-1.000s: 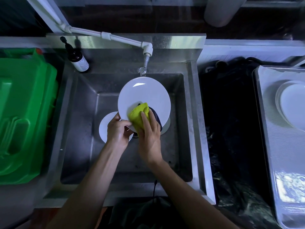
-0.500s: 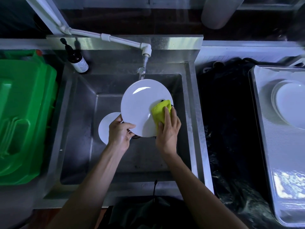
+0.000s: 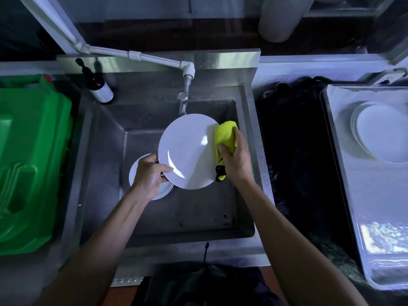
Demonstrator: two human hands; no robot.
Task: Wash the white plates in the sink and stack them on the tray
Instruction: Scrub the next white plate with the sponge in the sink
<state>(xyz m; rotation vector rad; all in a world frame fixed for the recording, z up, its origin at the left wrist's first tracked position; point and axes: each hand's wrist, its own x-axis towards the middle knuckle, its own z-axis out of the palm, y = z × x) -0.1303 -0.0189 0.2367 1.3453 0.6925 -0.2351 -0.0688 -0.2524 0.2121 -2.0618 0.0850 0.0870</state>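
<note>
My left hand [image 3: 150, 176] grips the lower left rim of a white plate [image 3: 187, 149], held tilted over the steel sink [image 3: 106, 173]. My right hand [image 3: 237, 161] holds a yellow sponge cloth [image 3: 225, 138] against the plate's right edge. Under my left hand another white plate [image 3: 136, 171] lies on the sink floor, mostly hidden. A stack of white plates [image 3: 379, 138] rests on the metal tray [image 3: 362, 206] at the right.
A tap [image 3: 184, 100] on a white pipe hangs just behind the held plate. A dark pump bottle [image 3: 98, 86] stands at the sink's back left corner. A green plastic container [image 3: 28, 164] fills the left side. Dark bags [image 3: 293, 155] lie between sink and tray.
My right hand has carried the sponge from the plate's lower middle across to its right edge and upward. The plate has tipped and shifted slightly right in my left hand.
</note>
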